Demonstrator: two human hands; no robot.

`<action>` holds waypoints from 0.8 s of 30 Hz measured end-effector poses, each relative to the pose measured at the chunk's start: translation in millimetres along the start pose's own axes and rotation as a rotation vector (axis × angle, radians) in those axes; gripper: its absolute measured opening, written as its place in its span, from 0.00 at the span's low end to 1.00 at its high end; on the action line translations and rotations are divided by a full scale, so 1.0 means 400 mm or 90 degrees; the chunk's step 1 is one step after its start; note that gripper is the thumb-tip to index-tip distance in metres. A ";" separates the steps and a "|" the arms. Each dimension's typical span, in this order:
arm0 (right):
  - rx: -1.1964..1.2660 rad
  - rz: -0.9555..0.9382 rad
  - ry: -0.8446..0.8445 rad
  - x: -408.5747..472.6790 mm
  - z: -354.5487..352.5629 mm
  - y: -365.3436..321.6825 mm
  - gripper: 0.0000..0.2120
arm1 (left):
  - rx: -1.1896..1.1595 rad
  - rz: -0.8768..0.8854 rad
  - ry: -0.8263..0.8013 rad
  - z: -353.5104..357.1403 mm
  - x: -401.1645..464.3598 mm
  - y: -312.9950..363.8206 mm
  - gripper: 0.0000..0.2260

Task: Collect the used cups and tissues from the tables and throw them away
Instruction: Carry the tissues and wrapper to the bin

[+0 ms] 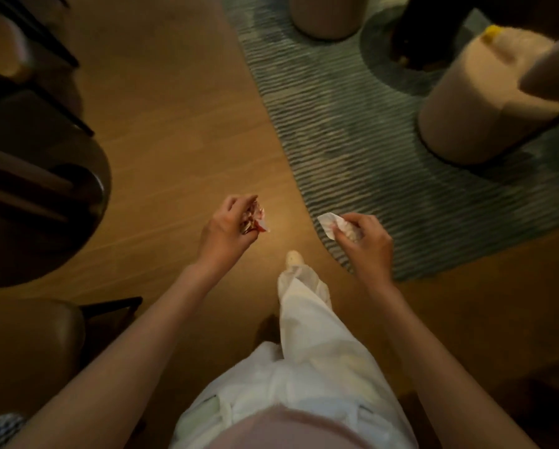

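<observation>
— While she stands there on the wooden floor (pixel 161 102), what has she got in each of her hands?

— The left hand (pixel 226 226) has its fingers curled round a crumpled red-and-white wrapper (pixel 255 218); it may be a squashed cup, though I cannot tell from here. The right hand (pixel 367 243) pinches a crumpled white tissue (pixel 331 223), one corner sticking out past the fingers.

— Held over a desk?

— No, both are held out in front of her body, over the bare floor, well apart from each other. A dark round desk (pixel 61 202) sits to her left, with dark chairs (pixel 29 76) beside it.

— Any bin or container nearby?

— None I can make out. On the striped green rug (pixel 352 124) to her right stand two round beige stools (pixel 475 105), and something yellow (pixel 493 32) rests on the nearer one. It is too blurred to tell what.

— And she herself?

— White trousers (pixel 307 345), one pale shoe (pixel 294 257) forward, at the rug's edge.
</observation>
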State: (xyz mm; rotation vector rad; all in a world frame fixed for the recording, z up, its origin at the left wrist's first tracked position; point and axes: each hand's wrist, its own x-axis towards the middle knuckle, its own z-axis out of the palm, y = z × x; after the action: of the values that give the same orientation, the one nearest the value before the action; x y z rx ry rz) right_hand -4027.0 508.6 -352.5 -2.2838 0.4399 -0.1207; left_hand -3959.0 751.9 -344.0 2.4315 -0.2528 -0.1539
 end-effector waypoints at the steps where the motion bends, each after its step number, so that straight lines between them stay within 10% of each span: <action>1: 0.001 -0.018 -0.017 0.074 0.016 -0.023 0.12 | 0.010 -0.027 0.015 -0.029 0.058 -0.010 0.27; 14: -0.047 -0.259 -0.116 0.929 0.306 -0.432 0.11 | -0.019 -0.198 0.160 -0.294 0.724 -0.210 0.24; 24: -0.038 -0.218 -0.102 1.501 0.584 -0.759 0.14 | -0.042 -0.168 0.131 -0.553 1.377 -0.450 0.26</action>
State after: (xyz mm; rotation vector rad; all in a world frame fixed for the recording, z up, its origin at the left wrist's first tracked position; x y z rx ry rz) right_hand -3330.0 651.2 -321.8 -2.3879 -0.0327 -0.0950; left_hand -3358.1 902.8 -316.1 2.3845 0.1635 -0.0257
